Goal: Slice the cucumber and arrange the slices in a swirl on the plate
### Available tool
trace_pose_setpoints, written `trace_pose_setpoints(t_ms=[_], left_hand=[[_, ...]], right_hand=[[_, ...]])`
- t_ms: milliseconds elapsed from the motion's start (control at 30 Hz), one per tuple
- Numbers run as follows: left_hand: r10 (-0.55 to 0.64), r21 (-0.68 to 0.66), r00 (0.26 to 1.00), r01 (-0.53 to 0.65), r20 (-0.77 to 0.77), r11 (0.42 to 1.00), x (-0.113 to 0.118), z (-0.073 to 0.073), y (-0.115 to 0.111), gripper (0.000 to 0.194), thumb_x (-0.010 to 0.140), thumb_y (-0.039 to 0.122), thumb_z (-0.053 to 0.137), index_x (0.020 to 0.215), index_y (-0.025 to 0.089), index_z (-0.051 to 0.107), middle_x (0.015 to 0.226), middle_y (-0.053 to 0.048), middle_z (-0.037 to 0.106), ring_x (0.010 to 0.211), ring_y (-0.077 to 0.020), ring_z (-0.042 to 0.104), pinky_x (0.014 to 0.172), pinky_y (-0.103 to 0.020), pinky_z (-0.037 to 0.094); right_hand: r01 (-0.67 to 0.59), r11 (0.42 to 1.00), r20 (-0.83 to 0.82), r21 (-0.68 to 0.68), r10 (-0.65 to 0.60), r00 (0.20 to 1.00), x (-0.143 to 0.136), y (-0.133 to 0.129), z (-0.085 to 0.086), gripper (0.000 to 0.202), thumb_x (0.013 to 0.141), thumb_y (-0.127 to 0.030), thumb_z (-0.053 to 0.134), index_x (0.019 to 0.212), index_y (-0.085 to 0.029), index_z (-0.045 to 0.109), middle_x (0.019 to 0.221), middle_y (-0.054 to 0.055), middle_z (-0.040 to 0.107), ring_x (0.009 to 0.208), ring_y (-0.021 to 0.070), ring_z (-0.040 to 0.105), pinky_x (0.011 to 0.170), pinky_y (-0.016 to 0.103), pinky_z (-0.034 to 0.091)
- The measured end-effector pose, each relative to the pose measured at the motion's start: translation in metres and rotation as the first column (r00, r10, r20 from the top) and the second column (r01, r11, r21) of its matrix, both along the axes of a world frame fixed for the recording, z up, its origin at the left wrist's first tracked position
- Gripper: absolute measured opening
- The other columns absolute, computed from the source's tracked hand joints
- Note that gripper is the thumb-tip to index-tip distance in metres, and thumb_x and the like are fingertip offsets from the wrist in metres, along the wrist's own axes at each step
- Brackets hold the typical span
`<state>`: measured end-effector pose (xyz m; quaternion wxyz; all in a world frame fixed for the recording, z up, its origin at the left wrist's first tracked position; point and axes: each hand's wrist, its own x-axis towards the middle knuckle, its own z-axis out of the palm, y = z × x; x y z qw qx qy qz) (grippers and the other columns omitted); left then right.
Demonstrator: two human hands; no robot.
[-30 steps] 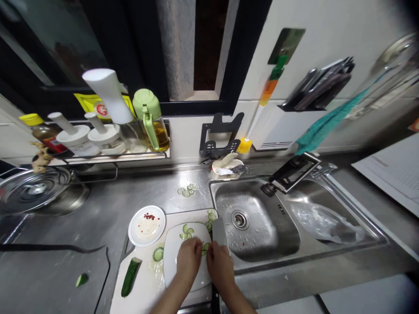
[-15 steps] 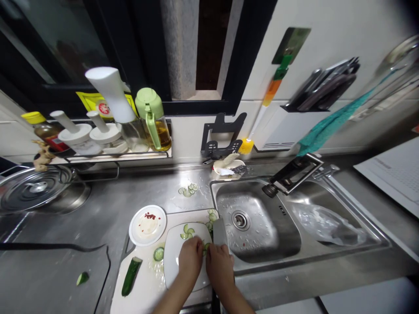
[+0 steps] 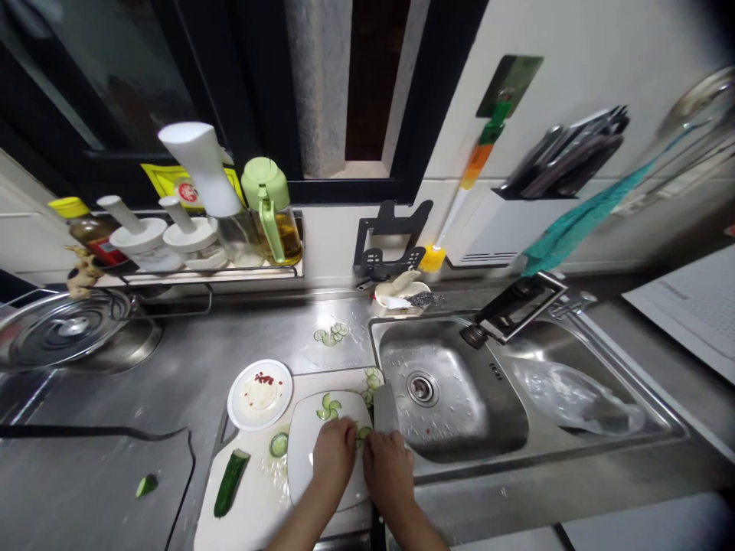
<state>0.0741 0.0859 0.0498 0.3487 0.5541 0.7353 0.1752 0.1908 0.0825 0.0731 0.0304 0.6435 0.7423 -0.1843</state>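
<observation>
Over a square white plate point(image 3: 304, 459), my left hand point(image 3: 334, 453) and my right hand point(image 3: 389, 465) are close together, fingers pinched. Thin green cucumber slices point(image 3: 363, 434) show between the fingertips, partly hidden by them. Several more slices form a fanned group point(image 3: 328, 407) on the plate's far part. The plate lies on a white cutting board point(image 3: 215, 528). A knife with a broad grey blade point(image 3: 385, 408) lies along the board's right side, partly under my right hand. Left of the plate are a cut cucumber point(image 3: 231, 484) and a round slice point(image 3: 279, 445).
A small white plate point(image 3: 235, 394) with red bits stands at the board's far left corner. To the right is the steel sink point(image 3: 459, 367) with a black faucet point(image 3: 505, 310). Loose slices point(image 3: 331, 334) lie on the counter; a cucumber end point(image 3: 146, 485) lies farther left.
The view has shifted very slightly. Both hands stay pinched over the plate, with only a tiny movement at the fingers; the fanned slices look the same.
</observation>
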Motion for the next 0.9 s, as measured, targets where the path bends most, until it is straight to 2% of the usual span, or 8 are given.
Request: trace_pose_setpoints(t_ms=[167,300,467,567,700,900], left_hand=[[0.032,0.079,0.999,-0.035,0.043,0.996,-0.011,0.009,-0.004,0.030,0.088,0.024,0.041,0.079,0.018,0.069,0.080,-0.006,0.070,0.079,-0.0179,0.062,0.073,-0.027,0.042],[0.143,0.158,0.990,-0.144,0.021,0.977,-0.044,0.014,-0.017,0.030,0.088,0.026,0.041,0.090,0.020,0.070,0.092,-0.007,0.073,0.086,-0.0183,0.065,0.079,-0.028,0.046],[0.257,0.131,0.952,-0.237,-0.168,0.963,-0.099,0.010,-0.044,0.033,0.085,0.026,0.042,0.103,0.017,0.069,0.103,-0.008,0.071,0.097,-0.0223,0.063,0.088,-0.033,0.045],[0.240,0.098,0.921,-0.221,-0.305,0.970,-0.119,0.004,-0.057,0.035,0.081,0.023,0.046,0.107,0.017,0.068,0.105,-0.009,0.070,0.100,-0.0246,0.061,0.091,-0.036,0.043],[0.225,0.044,0.882,-0.227,-0.415,0.973,-0.124,-0.002,-0.065,0.036,0.078,0.019,0.051,0.109,0.019,0.069,0.108,-0.009,0.069,0.103,-0.0256,0.057,0.091,-0.035,0.040],[0.239,0.010,0.881,-0.258,-0.409,0.966,-0.116,-0.003,-0.065,0.032,0.082,0.023,0.050,0.107,0.024,0.069,0.111,-0.005,0.069,0.106,-0.0263,0.053,0.089,-0.035,0.035]], right_hand=[[0.027,0.999,-0.038,-0.032,-0.028,0.999,0.009,-0.005,0.007,0.019,0.091,-0.017,0.046,0.085,-0.023,0.063,0.089,0.003,0.070,0.096,0.0258,0.055,0.067,0.033,0.031],[0.006,0.998,-0.052,-0.065,-0.009,0.999,0.014,-0.013,0.007,0.020,0.091,-0.015,0.046,0.085,-0.022,0.063,0.088,0.003,0.069,0.096,0.0255,0.054,0.068,0.033,0.031],[-0.053,0.997,-0.090,-0.056,0.047,0.995,0.012,-0.025,0.003,0.018,0.090,-0.015,0.047,0.084,-0.022,0.063,0.090,0.003,0.069,0.095,0.0245,0.055,0.068,0.033,0.030],[-0.090,0.995,-0.098,-0.044,0.085,0.992,0.009,-0.031,-0.002,0.017,0.089,-0.015,0.048,0.083,-0.021,0.062,0.089,0.003,0.069,0.094,0.0244,0.054,0.067,0.033,0.030],[-0.140,0.989,-0.100,-0.036,0.136,0.986,0.004,-0.035,-0.006,0.017,0.089,-0.015,0.048,0.083,-0.021,0.062,0.089,0.003,0.069,0.095,0.0243,0.054,0.067,0.034,0.030],[-0.168,0.985,-0.087,-0.043,0.164,0.983,0.000,-0.039,-0.003,0.018,0.090,-0.016,0.047,0.083,-0.021,0.063,0.087,0.003,0.069,0.095,0.0248,0.055,0.067,0.034,0.031]])
